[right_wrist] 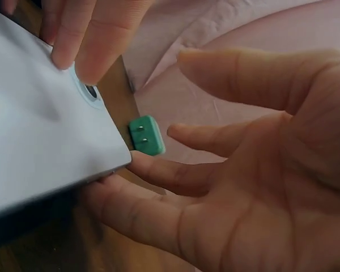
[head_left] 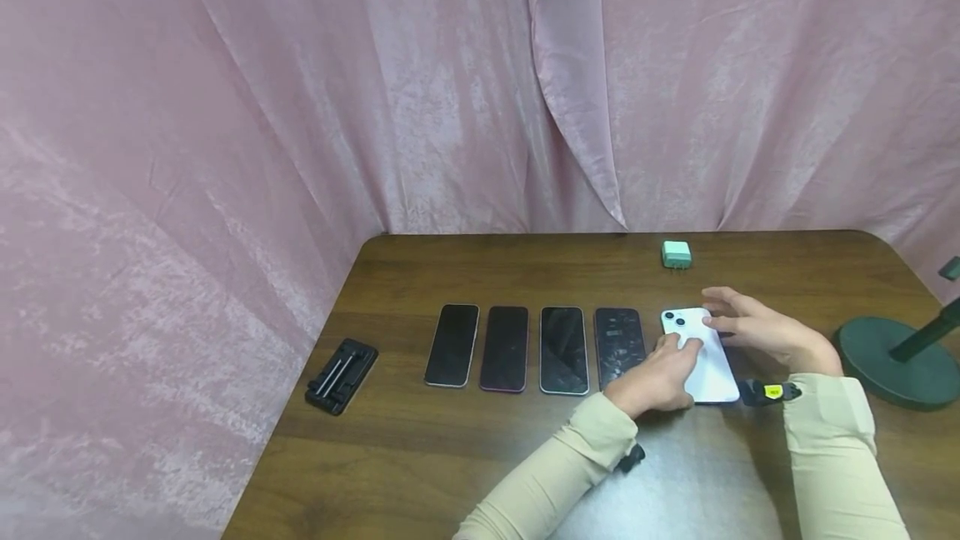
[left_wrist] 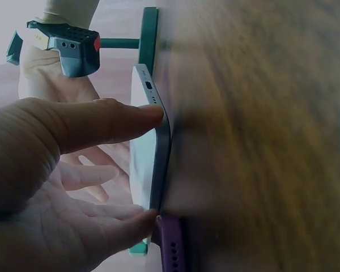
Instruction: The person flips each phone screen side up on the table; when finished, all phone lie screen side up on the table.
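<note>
A white smartphone (head_left: pixel 708 369) lies back up at the right end of a row of phones, its two-lens camera at the far left corner. My left hand (head_left: pixel 660 377) grips it from the left. In the left wrist view, the thumb (left_wrist: pixel 141 116) presses its bottom edge beside the charging port, while the fingers reach its side and back. My right hand (head_left: pixel 765 332) is at its far right corner. In the right wrist view, lower fingertips touch the phone's edge; the thumb (right_wrist: pixel 232 73) and index finger stay apart from it.
Left of the white phone lie a patterned dark phone (head_left: pixel 619 340) and several other phones, screens up. A black case with small tools (head_left: pixel 341 376) lies far left. A mint charger (head_left: pixel 676 254) sits at the back. The green lamp base (head_left: pixel 900 361) stands right, near my right wrist.
</note>
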The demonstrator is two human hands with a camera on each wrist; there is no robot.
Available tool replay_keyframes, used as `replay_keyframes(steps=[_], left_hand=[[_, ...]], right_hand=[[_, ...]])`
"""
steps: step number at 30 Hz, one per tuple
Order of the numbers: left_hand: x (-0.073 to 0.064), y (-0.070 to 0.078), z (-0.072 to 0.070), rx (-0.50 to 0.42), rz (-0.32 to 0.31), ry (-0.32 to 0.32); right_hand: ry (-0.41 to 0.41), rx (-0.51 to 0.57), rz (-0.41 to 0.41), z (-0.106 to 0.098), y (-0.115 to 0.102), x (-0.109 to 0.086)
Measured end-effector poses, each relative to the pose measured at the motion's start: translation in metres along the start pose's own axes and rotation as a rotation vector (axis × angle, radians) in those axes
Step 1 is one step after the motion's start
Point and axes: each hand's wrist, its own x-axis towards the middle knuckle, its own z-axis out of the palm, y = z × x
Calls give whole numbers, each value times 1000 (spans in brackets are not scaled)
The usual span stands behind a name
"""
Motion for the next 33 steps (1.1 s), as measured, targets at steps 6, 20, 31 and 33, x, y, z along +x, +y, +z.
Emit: replay_keyframes(steps=[6,20,31,33], left_hand=[[-1,-1,-1,33,8,22],[0,-16,-19,-245,15,2],[-3,-19,-28,-387,-6,26],[-3,-20,-28,-410,-16,30]], right_hand=[[13,-27,-42,0,-5,-8],[24,-60,-163,0,-25,-20],[-17,16,-219,7,-29,-13],[-18,29,-220,8,-29,-11]])
